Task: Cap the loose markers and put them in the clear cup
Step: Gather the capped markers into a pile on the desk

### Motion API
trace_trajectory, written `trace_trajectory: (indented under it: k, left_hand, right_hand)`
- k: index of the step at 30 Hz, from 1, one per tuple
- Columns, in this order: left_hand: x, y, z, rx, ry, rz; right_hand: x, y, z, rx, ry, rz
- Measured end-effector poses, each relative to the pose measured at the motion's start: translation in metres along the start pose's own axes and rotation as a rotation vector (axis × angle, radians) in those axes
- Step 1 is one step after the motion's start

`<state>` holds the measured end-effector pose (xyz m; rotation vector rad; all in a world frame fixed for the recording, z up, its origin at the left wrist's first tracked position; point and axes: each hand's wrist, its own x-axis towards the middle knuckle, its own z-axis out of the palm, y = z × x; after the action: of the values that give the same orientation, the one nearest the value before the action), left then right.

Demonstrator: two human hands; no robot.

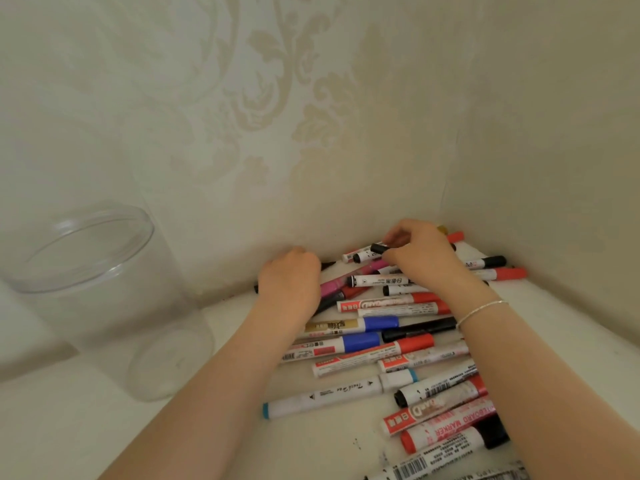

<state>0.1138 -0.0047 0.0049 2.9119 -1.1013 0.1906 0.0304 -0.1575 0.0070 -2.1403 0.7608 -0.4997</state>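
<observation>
A big pile of markers (391,327) lies on the white worktop (104,427), from the middle of the frame down to the lower right corner. Most look capped, in red, blue and black. None are in the cup yet.

The right hand (420,252), in the middle right of the frame, reaches to the far end of the pile. Its grip is clamped on a small black piece (379,248), which looks like a cap or a marker's end. I cannot tell which.

The left hand (289,280), near the middle of the frame, rests on the pile with its fingers curled over. A dark marker (327,265) pokes out from under it. I cannot tell if the hand holds it.

The clear cup (104,292) stands at the left of the frame, well apart from the pile. It is empty. A silver bracelet (481,311) sits on the right wrist. A patterned wall (277,98) stands behind.

What could go wrong? The markers lie loose and crossed, so pulling one out could roll others off. An open tip could leave ink on the worktop or on a hand. A cap of the wrong color could be pushed on. The cup is far, so a marker could drop on the way.
</observation>
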Motion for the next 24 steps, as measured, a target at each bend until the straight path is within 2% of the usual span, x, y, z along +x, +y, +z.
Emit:
trace_trajectory:
  k: [7, 15, 24]
  left_hand:
    - [0.006, -0.007, 0.007, 0.017, 0.034, -0.041]
    - [0.008, 0.004, 0.0, -0.201, 0.186, 0.091]
    - [0.005, 0.008, -0.007, -0.243, 0.204, 0.161]
  right_hand:
    - [-0.001, -0.004, 0.001, 0.105, 0.028, -0.001]
    - [-0.004, -0.014, -0.003, 0.357, 0.065, 0.011]
    - [-0.003, -0.012, -0.003, 0.52, 0.069, 0.058]
